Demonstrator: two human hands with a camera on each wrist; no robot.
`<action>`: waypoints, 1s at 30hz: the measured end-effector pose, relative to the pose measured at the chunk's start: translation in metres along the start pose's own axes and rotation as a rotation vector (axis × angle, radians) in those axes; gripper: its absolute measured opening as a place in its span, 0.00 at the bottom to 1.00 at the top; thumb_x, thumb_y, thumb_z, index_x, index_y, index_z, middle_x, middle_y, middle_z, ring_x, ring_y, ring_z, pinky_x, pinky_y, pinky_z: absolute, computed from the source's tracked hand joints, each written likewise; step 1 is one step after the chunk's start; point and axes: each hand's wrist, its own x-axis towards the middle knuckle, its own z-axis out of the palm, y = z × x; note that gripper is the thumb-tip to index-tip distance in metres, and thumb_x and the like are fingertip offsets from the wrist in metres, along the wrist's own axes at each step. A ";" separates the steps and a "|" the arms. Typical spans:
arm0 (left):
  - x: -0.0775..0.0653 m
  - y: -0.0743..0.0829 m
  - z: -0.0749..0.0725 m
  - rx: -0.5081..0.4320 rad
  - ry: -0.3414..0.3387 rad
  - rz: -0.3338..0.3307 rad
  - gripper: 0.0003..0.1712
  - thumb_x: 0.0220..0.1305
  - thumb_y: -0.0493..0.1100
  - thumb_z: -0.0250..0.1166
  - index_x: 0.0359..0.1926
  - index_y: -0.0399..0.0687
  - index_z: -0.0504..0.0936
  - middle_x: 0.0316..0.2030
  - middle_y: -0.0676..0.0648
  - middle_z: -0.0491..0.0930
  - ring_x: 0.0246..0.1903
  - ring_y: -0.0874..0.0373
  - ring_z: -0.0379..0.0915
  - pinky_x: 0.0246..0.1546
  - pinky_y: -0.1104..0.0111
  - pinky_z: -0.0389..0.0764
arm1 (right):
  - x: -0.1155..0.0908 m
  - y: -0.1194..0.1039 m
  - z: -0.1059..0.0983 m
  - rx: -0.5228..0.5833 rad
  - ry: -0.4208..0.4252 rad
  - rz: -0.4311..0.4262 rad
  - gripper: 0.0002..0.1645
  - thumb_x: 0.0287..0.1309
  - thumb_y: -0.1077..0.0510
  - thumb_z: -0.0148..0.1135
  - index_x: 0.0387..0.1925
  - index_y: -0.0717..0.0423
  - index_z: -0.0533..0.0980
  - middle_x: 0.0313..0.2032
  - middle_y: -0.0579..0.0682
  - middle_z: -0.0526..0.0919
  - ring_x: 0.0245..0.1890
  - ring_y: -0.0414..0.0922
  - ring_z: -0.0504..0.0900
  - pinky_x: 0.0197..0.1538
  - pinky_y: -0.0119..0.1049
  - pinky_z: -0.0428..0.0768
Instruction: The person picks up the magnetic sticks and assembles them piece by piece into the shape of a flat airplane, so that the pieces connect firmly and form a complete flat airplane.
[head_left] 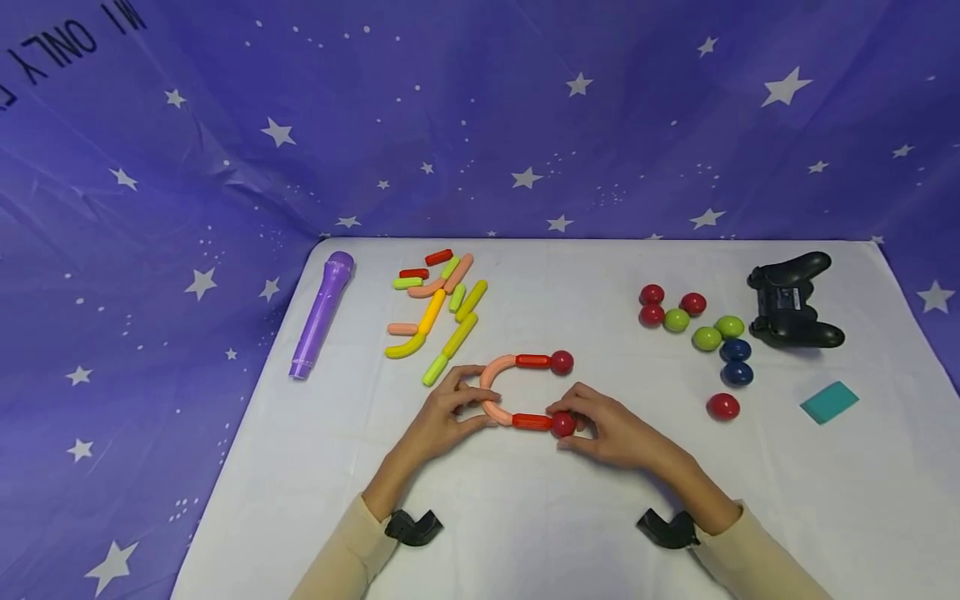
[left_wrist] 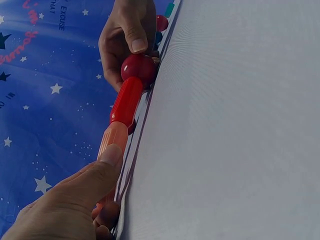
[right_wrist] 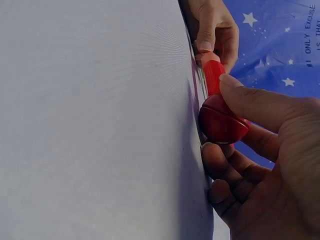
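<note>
A U-shaped toy piece lies on the white table in the head view: a curved peach stick (head_left: 491, 379) with a short red stick at each end. The far red stick (head_left: 532, 361) is tipped by a red ball (head_left: 562, 362). The near red stick (head_left: 531, 422) meets another red ball (head_left: 563, 424). My left hand (head_left: 442, 417) grips the curved peach stick, thumb on its near side. With thumb and fingers, my right hand (head_left: 615, 429) holds the near ball, which touches the red stick's end in the right wrist view.
Loose coloured sticks (head_left: 431, 312) lie at the back left beside a purple toy microphone (head_left: 322, 317). To the right are several red, green and blue balls (head_left: 707, 338), a black game controller (head_left: 791, 300) and a teal block (head_left: 829, 402). A star-patterned purple cloth (head_left: 480, 125) hangs behind.
</note>
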 end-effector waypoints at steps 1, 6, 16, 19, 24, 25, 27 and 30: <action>0.000 0.000 0.000 0.002 -0.001 -0.001 0.17 0.54 0.45 0.74 0.47 0.53 0.87 0.61 0.44 0.71 0.29 0.61 0.65 0.28 0.74 0.69 | -0.001 0.000 0.000 0.003 0.003 0.000 0.26 0.51 0.50 0.75 0.53 0.45 0.79 0.43 0.37 0.76 0.40 0.34 0.74 0.43 0.29 0.78; 0.000 0.000 0.000 0.002 -0.006 -0.003 0.17 0.55 0.45 0.74 0.48 0.53 0.87 0.61 0.45 0.71 0.29 0.61 0.64 0.28 0.75 0.69 | -0.001 -0.002 -0.001 0.002 0.006 0.002 0.25 0.51 0.51 0.74 0.53 0.46 0.79 0.43 0.37 0.76 0.39 0.36 0.74 0.42 0.28 0.78; 0.000 0.001 0.000 0.003 -0.005 0.001 0.18 0.54 0.45 0.75 0.48 0.53 0.87 0.61 0.45 0.71 0.30 0.62 0.64 0.29 0.75 0.69 | -0.001 -0.002 -0.001 0.000 0.012 -0.013 0.25 0.53 0.51 0.73 0.53 0.47 0.79 0.43 0.36 0.76 0.39 0.35 0.74 0.42 0.28 0.77; 0.000 0.000 0.000 0.011 -0.006 0.012 0.17 0.54 0.46 0.75 0.47 0.53 0.87 0.61 0.45 0.71 0.30 0.62 0.65 0.30 0.75 0.70 | -0.003 -0.001 0.000 0.006 0.021 -0.011 0.26 0.53 0.51 0.73 0.54 0.48 0.79 0.42 0.36 0.76 0.38 0.36 0.74 0.42 0.28 0.77; 0.000 -0.001 0.000 0.020 -0.004 0.024 0.17 0.55 0.47 0.74 0.47 0.53 0.87 0.61 0.45 0.71 0.30 0.62 0.65 0.30 0.76 0.70 | -0.006 0.001 0.001 0.030 0.041 -0.010 0.26 0.53 0.51 0.73 0.54 0.48 0.79 0.41 0.36 0.75 0.37 0.37 0.73 0.39 0.27 0.76; 0.000 -0.001 0.000 0.021 -0.004 0.025 0.17 0.55 0.47 0.74 0.47 0.53 0.87 0.61 0.45 0.71 0.30 0.62 0.65 0.30 0.76 0.70 | -0.007 0.001 0.002 0.034 0.046 -0.011 0.26 0.53 0.51 0.73 0.54 0.48 0.79 0.41 0.36 0.75 0.37 0.37 0.73 0.39 0.27 0.76; 0.000 -0.001 0.001 0.028 0.001 0.025 0.17 0.54 0.46 0.75 0.47 0.53 0.87 0.61 0.45 0.71 0.30 0.61 0.65 0.30 0.75 0.70 | -0.008 0.001 0.003 0.037 0.060 -0.014 0.26 0.53 0.52 0.73 0.55 0.47 0.78 0.41 0.36 0.75 0.36 0.37 0.73 0.38 0.27 0.75; 0.000 0.000 0.001 0.038 0.002 0.013 0.18 0.54 0.46 0.75 0.47 0.53 0.87 0.61 0.45 0.71 0.32 0.62 0.67 0.31 0.75 0.72 | -0.010 0.000 0.004 0.046 0.088 -0.016 0.26 0.52 0.55 0.74 0.54 0.47 0.78 0.40 0.36 0.75 0.35 0.38 0.73 0.37 0.27 0.75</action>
